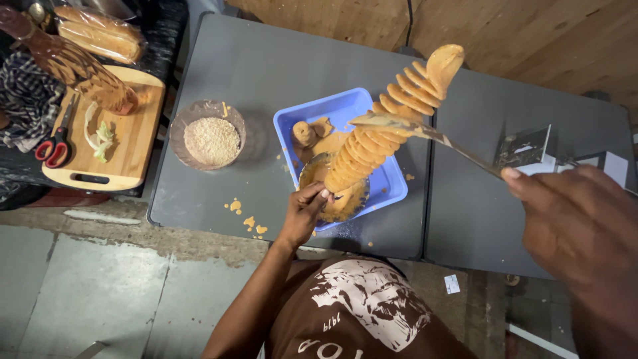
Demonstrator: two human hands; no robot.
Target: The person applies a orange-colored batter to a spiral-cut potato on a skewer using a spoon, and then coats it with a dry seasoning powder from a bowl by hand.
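Note:
My left hand [304,211] grips the lower end of a skewer that carries a spiral-cut potato [389,113], coated in orange batter and tilted up to the right. It hangs over a blue rectangular tray [392,186] that holds orange batter and a battered lump [304,133]. My right hand [571,223] holds a long knife [425,133] by its handle, the batter-smeared blade lying across the middle of the spiral.
A clear bowl of breadcrumbs [211,139] stands left of the tray on the grey table [259,66]; batter drips [244,216] lie near its front edge. Further left, a wooden cutting board [129,143] with red scissors [56,146] and another person's hand [100,83]. Wrapped buns [100,30] behind.

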